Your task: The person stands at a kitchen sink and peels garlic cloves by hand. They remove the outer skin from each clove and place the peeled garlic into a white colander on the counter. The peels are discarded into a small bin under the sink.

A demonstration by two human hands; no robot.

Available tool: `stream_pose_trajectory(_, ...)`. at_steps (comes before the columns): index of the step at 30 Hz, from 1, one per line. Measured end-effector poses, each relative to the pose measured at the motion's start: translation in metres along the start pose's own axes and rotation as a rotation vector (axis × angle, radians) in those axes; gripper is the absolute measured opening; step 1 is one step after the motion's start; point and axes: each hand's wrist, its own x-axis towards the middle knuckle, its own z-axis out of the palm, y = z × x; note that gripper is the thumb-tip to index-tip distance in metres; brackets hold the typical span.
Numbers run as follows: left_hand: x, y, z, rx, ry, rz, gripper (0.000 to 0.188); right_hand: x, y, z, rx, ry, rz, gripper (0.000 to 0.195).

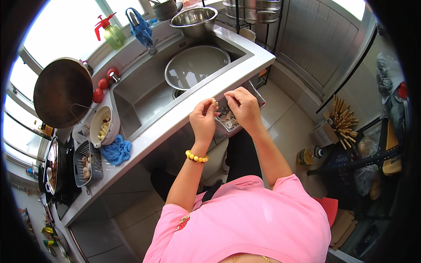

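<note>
A small pale garlic clove (214, 102) is pinched between the thumb and fingertips of my left hand (203, 116). Just to its right is my right hand (244, 107), thumb and forefinger drawn together; nothing shows clearly between them. Both hands are above a lined waste bin (223, 131) that has papery skins and scraps (228, 119) inside. Over on the counter, a white plastic colander (114, 126) contains peeled cloves (104, 131). Next to it, a grey slotted basket (97, 172) carries garlic (86, 167) still in its skin.
The counter edge (164, 128) runs diagonally ahead of me. In the sink (141, 102) leans a large round metal basin (169, 77). A blue cloth (116, 150), tomatoes (103, 83) and an upright wok (62, 93) are at left. Shelving (348, 157) stands right.
</note>
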Motion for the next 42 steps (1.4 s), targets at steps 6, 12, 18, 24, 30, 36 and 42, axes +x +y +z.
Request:
stream_pose_trajectory(6,0.001,0.001,0.000,0.095,-0.027,0.146,0.013,0.001,0.004,0.000,0.112,-0.172,-0.052,0.011)
stream_pose_trajectory(12,0.004,0.017,-0.007,0.505,-0.069,0.467,0.018,0.004,0.003,-0.005,0.072,-0.217,-0.132,0.012)
stream_pose_trajectory(18,0.008,0.020,-0.008,0.680,-0.121,0.681,0.017,0.003,0.003,-0.006,0.006,-0.228,-0.130,0.013)
stream_pose_trajectory(24,0.006,0.014,-0.007,0.735,-0.102,0.715,0.021,0.003,0.003,-0.006,0.004,-0.226,-0.080,0.011)
stream_pose_trajectory(30,0.003,0.012,-0.004,0.699,-0.108,0.652,0.015,0.004,0.003,-0.002,-0.028,-0.169,-0.065,0.009)
stream_pose_trajectory(36,-0.001,0.008,-0.003,0.279,-0.131,0.260,0.015,0.002,0.024,0.003,-0.027,-0.122,-0.010,0.011)
stream_pose_trajectory(42,0.004,-0.004,-0.007,-0.063,-0.170,0.012,0.017,-0.005,0.047,0.006,-0.228,-0.052,0.051,0.014)
